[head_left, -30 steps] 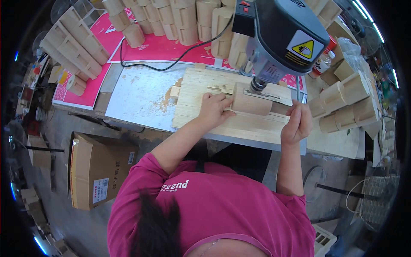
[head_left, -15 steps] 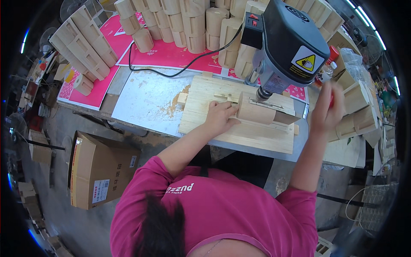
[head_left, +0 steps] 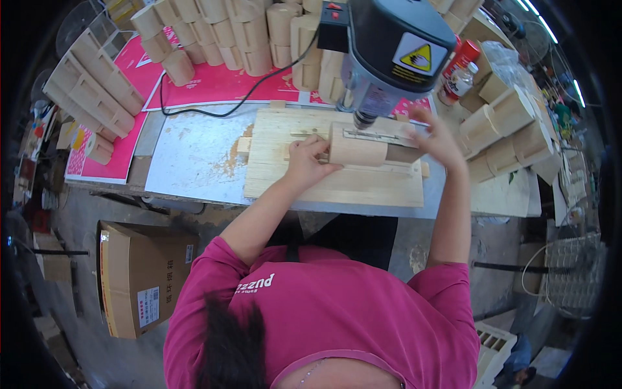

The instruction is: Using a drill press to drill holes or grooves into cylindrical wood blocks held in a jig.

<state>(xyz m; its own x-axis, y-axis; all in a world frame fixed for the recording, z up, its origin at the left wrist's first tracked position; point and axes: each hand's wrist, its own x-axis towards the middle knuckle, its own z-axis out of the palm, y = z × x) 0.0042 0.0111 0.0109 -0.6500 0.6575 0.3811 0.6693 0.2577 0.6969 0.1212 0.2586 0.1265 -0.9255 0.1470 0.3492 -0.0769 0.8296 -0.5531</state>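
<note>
A pale wooden cylinder (head_left: pixel 358 153) with a long slot in its upper side lies on a flat wooden board (head_left: pixel 278 185) beneath the drill press (head_left: pixel 389 52). The drill chuck (head_left: pixel 364 119) points down just above the slot. My left hand (head_left: pixel 308 162) is closed at the cylinder's left end, fingers and thumb pressed to it. Beyond the right end shows a greyish-brown flat-sided piece (head_left: pixel 403 153). My right hand (head_left: pixel 442 144), slightly blurred, reaches in over that end with fingers apart; whether it touches the wood I cannot tell.
Stacked wooden cylinders (head_left: pixel 249 39) line the back, with more at left (head_left: pixel 91 84) and right (head_left: pixel 512 123). A black cable (head_left: pixel 223 113) curves across the worktop. A clear bottle (head_left: pixel 457 84) and red can (head_left: pixel 466 55) stand right of the drill. A carton (head_left: pixel 146 279) sits on the floor.
My right hand has come from the drill's right side, near a red knob, down and left to the cylinder's right end. My left hand stays at the left end. The whole view has shifted.
</note>
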